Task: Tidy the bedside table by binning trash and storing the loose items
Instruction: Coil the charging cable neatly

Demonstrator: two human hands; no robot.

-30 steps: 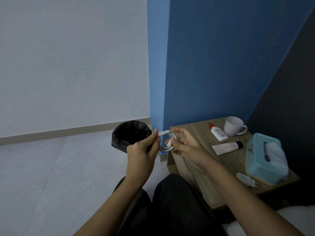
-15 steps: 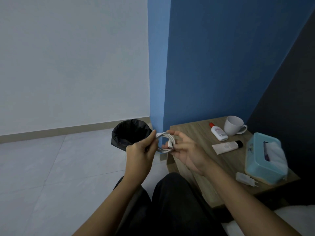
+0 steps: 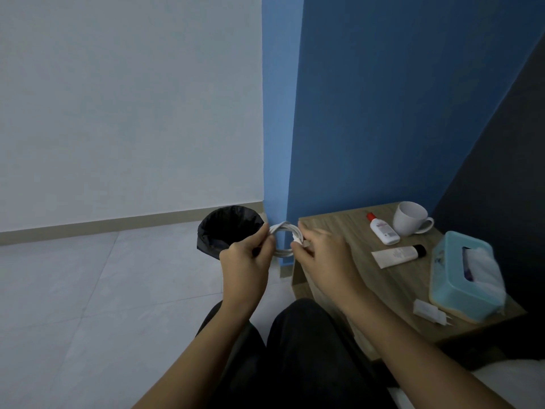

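You hold a coiled white cable point(image 3: 284, 228) in the air between both hands, well to the left of the tissue box point(image 3: 460, 278) and off the left corner of the tabletop point(image 3: 339, 225). Your left hand point(image 3: 244, 261) pinches the left side of the coil, its fingers point(image 3: 262, 234) curled around the loops. Your right hand point(image 3: 321, 255) grips the right side, where a white plug end shows between the fingers point(image 3: 309, 234); those fingers are blurred, so exactly how they lie around the plug is unclear.

The tissue box is pale blue and sits at the right edge of the tabletop, with white tissue sticking out of its top. A white charger point(image 3: 429, 311) lies just beside the box's near left corner, prongs pointing right. Left of the box lies a white tube point(image 3: 398, 255), its black cap pointing toward the box. Beyond the box, nearer the blue wall, a white mug point(image 3: 411, 218) stands upright, and a small white bottle point(image 3: 383, 230) with a red cap lies on its side just left of the mug. Far left of the box, past the coil, a bin point(image 3: 227, 228) lined with a black bag stands on the pale tiled floor.
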